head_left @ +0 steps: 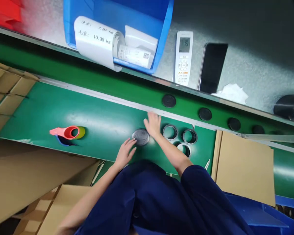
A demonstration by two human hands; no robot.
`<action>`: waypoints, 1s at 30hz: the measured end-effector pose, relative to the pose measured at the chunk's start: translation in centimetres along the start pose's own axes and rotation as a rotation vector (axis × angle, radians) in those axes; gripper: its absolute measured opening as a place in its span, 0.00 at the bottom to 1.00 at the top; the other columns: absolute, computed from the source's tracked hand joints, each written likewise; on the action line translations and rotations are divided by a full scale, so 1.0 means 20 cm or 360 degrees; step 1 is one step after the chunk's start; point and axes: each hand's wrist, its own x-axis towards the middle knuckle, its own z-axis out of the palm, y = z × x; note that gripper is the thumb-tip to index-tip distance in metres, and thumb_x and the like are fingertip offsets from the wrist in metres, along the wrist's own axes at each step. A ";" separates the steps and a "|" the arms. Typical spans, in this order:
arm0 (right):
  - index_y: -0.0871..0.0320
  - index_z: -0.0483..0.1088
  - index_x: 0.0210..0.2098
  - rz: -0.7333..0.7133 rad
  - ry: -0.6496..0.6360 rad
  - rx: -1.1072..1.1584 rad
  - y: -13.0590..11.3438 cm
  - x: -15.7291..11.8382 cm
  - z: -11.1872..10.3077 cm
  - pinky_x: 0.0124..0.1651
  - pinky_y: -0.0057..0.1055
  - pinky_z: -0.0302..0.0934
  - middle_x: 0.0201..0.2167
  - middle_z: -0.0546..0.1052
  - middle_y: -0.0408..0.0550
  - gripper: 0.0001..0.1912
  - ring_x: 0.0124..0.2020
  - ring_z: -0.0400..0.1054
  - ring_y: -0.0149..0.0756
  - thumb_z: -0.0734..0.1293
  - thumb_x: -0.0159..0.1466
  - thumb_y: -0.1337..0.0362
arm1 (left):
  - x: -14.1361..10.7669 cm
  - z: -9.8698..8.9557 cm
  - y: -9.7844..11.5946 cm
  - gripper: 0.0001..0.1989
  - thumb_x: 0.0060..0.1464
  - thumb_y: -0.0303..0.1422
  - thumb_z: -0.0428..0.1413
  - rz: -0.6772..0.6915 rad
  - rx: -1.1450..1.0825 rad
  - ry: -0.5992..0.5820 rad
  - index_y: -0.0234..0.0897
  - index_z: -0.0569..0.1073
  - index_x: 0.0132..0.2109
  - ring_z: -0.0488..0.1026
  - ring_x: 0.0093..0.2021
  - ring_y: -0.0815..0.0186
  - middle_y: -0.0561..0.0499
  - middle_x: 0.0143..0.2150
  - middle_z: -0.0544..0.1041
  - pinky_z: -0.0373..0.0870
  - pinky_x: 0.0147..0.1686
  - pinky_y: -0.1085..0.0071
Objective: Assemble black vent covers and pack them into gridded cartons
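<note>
A round dark grey disc [140,137] lies flat on the green worktop between my hands. My left hand [125,152] is open, its fingers stretched toward the disc's left edge; the fingertips are at the rim, and I cannot tell whether they press on it. Just beyond the disc's upper right side is my right hand [153,124], open with the fingers apart, slightly blurred and holding nothing I can see. To its right sit three dark rings with light rims, among them a left ring [163,133] and a right ring [196,137].
Left on the worktop lies a red-handled piece [60,131] with a yellow ring. Cardboard sheets [245,166] stand right, near a pen-like tool [207,164]. Several black discs [169,101] line the green back panel. The shelf above holds a blue bin [166,36], remote [183,58] and phone [213,67].
</note>
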 end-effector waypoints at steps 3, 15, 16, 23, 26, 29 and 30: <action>0.65 0.64 0.64 0.0963 0.0520 0.0525 0.16 0.39 -0.31 0.69 0.51 0.57 0.66 0.65 0.69 0.25 0.70 0.57 0.51 0.60 0.73 0.58 | 0.09 0.05 0.00 0.27 0.65 0.39 0.54 0.0412 0.0605 -0.0278 0.47 0.67 0.69 0.51 0.76 0.46 0.45 0.71 0.66 0.34 0.71 0.34; 0.56 0.64 0.31 0.1043 -0.0033 0.1941 0.08 0.22 -0.34 0.43 0.29 0.76 0.23 0.74 0.39 0.16 0.29 0.73 0.28 0.75 0.65 0.60 | 0.15 -0.02 0.18 0.29 0.58 0.48 0.61 -0.0056 -0.0430 0.0383 0.42 0.73 0.62 0.62 0.71 0.47 0.39 0.67 0.71 0.51 0.71 0.44; 0.56 0.65 0.31 0.0915 -0.0182 0.2119 0.03 0.07 -0.31 0.45 0.31 0.76 0.26 0.76 0.41 0.17 0.31 0.74 0.29 0.77 0.62 0.59 | 0.16 -0.03 0.25 0.31 0.57 0.51 0.61 -0.0166 -0.0822 0.0367 0.43 0.72 0.63 0.64 0.69 0.48 0.40 0.67 0.71 0.56 0.70 0.46; 0.57 0.71 0.32 0.0328 -0.0581 0.1787 -0.15 -0.72 -0.28 0.44 0.38 0.74 0.33 0.75 0.46 0.28 0.37 0.72 0.36 0.72 0.57 0.36 | 0.11 -0.01 0.62 0.28 0.68 0.50 0.48 -0.0439 -0.2275 -0.0004 0.32 0.76 0.57 0.71 0.65 0.51 0.40 0.57 0.79 0.65 0.67 0.52; 0.56 0.75 0.44 -0.0078 0.0109 0.1060 -0.11 -0.78 -0.41 0.53 0.45 0.71 0.47 0.72 0.55 0.29 0.48 0.70 0.43 0.67 0.63 0.37 | 0.00 0.03 0.70 0.26 0.69 0.47 0.48 -0.0440 -0.2284 -0.0099 0.31 0.75 0.58 0.72 0.64 0.52 0.41 0.56 0.80 0.65 0.66 0.53; 0.49 0.74 0.58 -0.0596 0.0368 0.0460 -0.05 -0.79 -0.56 0.66 0.53 0.59 0.63 0.63 0.57 0.25 0.64 0.59 0.51 0.62 0.70 0.43 | -0.10 0.08 0.75 0.27 0.69 0.48 0.48 -0.0458 -0.2252 -0.0221 0.32 0.74 0.60 0.73 0.63 0.53 0.41 0.57 0.80 0.67 0.65 0.53; 0.46 0.73 0.60 -0.0731 0.0333 0.0318 -0.03 -0.80 -0.59 0.69 0.54 0.54 0.65 0.62 0.55 0.24 0.67 0.55 0.52 0.60 0.72 0.46 | -0.12 0.11 0.77 0.27 0.69 0.49 0.48 -0.0464 -0.2236 -0.0249 0.33 0.74 0.60 0.73 0.62 0.53 0.41 0.57 0.80 0.68 0.64 0.53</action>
